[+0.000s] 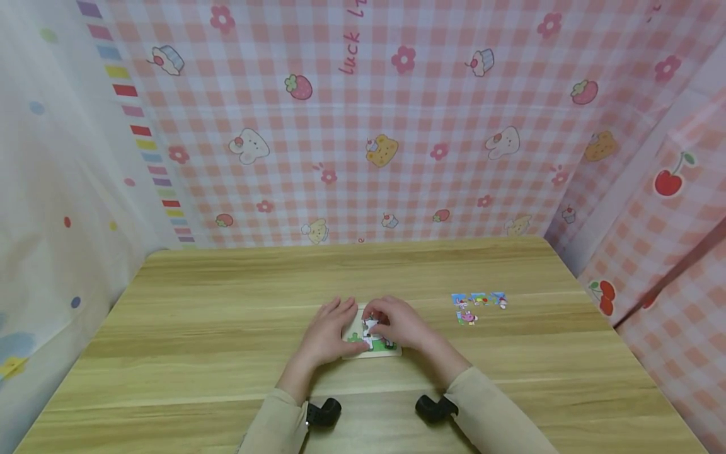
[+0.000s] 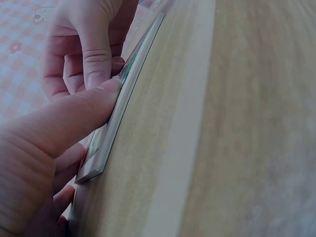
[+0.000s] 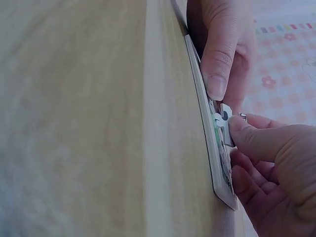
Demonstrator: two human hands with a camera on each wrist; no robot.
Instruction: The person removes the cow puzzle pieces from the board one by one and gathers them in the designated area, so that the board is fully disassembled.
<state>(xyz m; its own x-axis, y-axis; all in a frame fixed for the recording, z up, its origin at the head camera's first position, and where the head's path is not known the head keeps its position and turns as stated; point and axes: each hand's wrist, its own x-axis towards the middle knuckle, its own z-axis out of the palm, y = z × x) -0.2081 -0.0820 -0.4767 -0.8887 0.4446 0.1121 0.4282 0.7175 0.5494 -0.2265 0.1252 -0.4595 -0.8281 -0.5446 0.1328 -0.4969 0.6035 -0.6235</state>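
Observation:
A small jigsaw board [image 1: 353, 355] with a pale frame lies on the table, partly filled with green and white pieces. My right hand [image 1: 399, 321] pinches a white puzzle piece with a dark patch [image 3: 226, 123] between thumb and fingers, tilted up at the board's surface. My left hand [image 1: 329, 334] rests at the board's left side. Its thumb [image 2: 74, 116] lies straight across the near edge, touching the pieces, while the other fingers spread along the left and far side. Both hands hide much of the picture.
Several loose colourful puzzle pieces [image 1: 479, 300] lie on the wooden table [image 1: 227, 315] to the right of the board. A pink checked cloth [image 1: 363, 126] hangs behind the table, with more cloth at both sides. Black wrist-worn devices [image 1: 437, 408] sit at both cuffs.

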